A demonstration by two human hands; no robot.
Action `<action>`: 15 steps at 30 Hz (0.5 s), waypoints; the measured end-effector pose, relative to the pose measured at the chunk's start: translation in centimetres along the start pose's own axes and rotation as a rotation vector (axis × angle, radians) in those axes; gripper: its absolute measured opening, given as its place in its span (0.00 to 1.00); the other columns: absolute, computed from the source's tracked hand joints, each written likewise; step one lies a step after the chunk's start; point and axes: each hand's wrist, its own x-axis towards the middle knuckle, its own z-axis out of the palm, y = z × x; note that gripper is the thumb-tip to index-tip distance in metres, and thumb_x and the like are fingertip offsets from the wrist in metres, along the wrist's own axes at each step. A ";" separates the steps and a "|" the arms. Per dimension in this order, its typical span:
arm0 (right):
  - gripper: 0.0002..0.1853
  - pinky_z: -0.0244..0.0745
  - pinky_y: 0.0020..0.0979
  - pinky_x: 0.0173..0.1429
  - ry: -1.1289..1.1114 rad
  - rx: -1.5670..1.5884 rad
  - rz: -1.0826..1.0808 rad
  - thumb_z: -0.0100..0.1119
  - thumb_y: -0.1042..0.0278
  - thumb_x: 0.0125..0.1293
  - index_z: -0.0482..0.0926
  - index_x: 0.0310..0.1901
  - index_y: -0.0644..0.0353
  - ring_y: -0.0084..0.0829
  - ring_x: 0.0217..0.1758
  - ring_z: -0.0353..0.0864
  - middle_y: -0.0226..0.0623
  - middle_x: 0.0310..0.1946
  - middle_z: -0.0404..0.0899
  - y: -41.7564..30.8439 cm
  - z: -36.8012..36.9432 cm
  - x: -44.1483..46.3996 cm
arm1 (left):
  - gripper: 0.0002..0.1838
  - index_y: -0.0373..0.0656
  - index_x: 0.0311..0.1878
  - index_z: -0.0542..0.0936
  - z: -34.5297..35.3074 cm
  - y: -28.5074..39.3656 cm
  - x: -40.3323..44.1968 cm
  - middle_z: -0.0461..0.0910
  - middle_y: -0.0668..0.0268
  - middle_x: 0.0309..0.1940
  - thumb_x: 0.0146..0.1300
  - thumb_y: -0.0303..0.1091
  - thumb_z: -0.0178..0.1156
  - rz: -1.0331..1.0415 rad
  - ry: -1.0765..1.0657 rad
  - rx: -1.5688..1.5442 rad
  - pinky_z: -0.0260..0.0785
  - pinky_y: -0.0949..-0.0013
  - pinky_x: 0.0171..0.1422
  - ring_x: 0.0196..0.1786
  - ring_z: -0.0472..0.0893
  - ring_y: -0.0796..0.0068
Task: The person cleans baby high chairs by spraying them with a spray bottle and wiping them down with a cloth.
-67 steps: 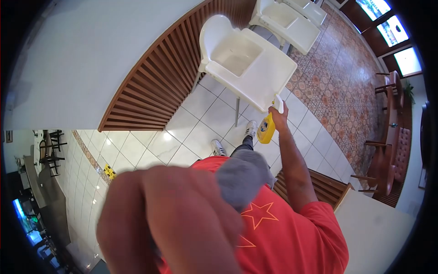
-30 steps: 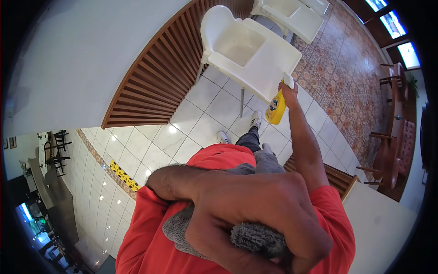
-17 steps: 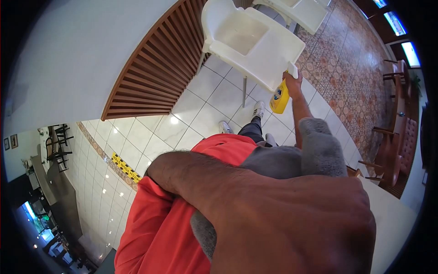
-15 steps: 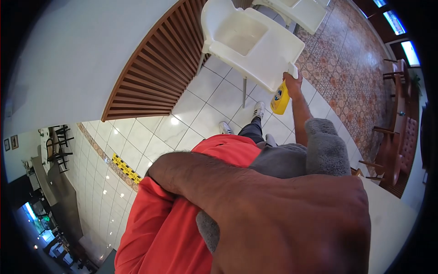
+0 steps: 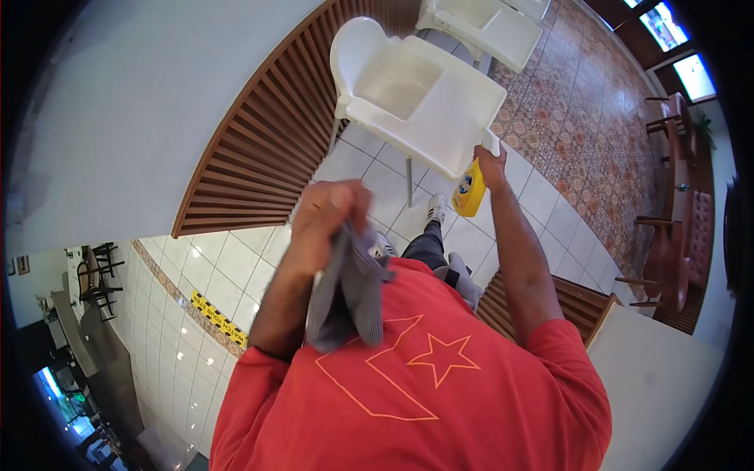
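Observation:
My left hand (image 5: 334, 210) is closed on the gathered end of a grey cloth (image 5: 345, 302), which hangs down in folds before my red shirt. The fingers are a little blurred. My right hand (image 5: 492, 166) grips a yellow spray bottle (image 5: 469, 191) by its neck, just under the white trigger head (image 5: 490, 142). That bottle is beside the near right corner of a white high chair's tray (image 5: 458, 94). The high chair seat (image 5: 393, 82) is beyond both hands, to the upper middle.
A second white high chair (image 5: 487, 31) stands behind the first. Brown wooden slats (image 5: 259, 133) line the wall on the left. A yellow and black floor strip (image 5: 218, 318) lies on the white tiles. Wooden tables and chairs (image 5: 667, 220) stand along the right.
My left arm, which crossed close before the camera with the grey cloth, has swung forward and left, carrying the cloth. My right hand keeps hold of the spray bottle near the tray.

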 end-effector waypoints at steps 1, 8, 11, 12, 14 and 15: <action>0.13 0.74 0.31 0.36 -0.001 -0.031 0.031 0.59 0.78 0.53 0.77 0.42 0.64 0.27 0.29 0.78 0.33 0.28 0.79 0.0 -0.1 -0.2 | 0.27 0.40 0.21 0.68 -2.3 -1.7 -0.7 0.65 0.72 0.19 0.73 0.50 0.51 -0.070 0.116 0.056 0.53 0.74 0.30 0.25 0.62 0.82; 0.14 0.74 0.32 0.36 -0.008 0.039 0.028 0.58 0.80 0.50 0.78 0.42 0.62 0.29 0.32 0.77 0.34 0.31 0.79 0.7 -0.2 -0.8 | 0.20 0.44 0.27 0.74 -16.6 -14.5 -8.6 0.67 0.77 0.24 0.67 0.50 0.63 -0.424 0.805 0.425 0.57 0.76 0.36 0.30 0.65 0.83; 0.14 0.74 0.31 0.36 0.003 0.043 -0.013 0.58 0.80 0.50 0.78 0.41 0.63 0.29 0.32 0.77 0.34 0.31 0.79 1.7 -0.5 -0.7 | 0.17 0.44 0.31 0.76 -18.7 -18.6 -13.7 0.72 0.74 0.26 0.56 0.43 0.74 -0.561 0.847 0.392 0.64 0.73 0.34 0.30 0.70 0.82; 0.14 0.74 0.31 0.36 0.011 0.049 -0.056 0.58 0.80 0.50 0.78 0.41 0.63 0.29 0.31 0.77 0.34 0.31 0.79 2.1 -0.6 -0.7 | 0.18 0.44 0.33 0.76 -19.8 -20.4 -15.8 0.73 0.72 0.26 0.53 0.41 0.77 -0.618 0.843 0.390 0.66 0.72 0.33 0.30 0.72 0.82; 0.16 0.74 0.30 0.36 -0.009 0.031 0.000 0.59 0.80 0.51 0.78 0.44 0.63 0.28 0.31 0.78 0.33 0.30 0.79 1.7 -0.8 -1.1 | 0.22 0.43 0.35 0.75 -19.7 -22.1 -18.9 0.74 0.72 0.27 0.47 0.39 0.80 -0.701 0.896 0.405 0.68 0.73 0.34 0.31 0.73 0.81; 0.18 0.75 0.30 0.36 -0.025 0.014 0.059 0.60 0.80 0.52 0.77 0.47 0.64 0.27 0.30 0.79 0.33 0.30 0.79 1.5 -0.8 -1.3 | 0.24 0.42 0.36 0.75 -20.4 -23.8 -21.1 0.75 0.71 0.28 0.44 0.39 0.81 -0.765 0.894 0.431 0.69 0.72 0.35 0.31 0.74 0.80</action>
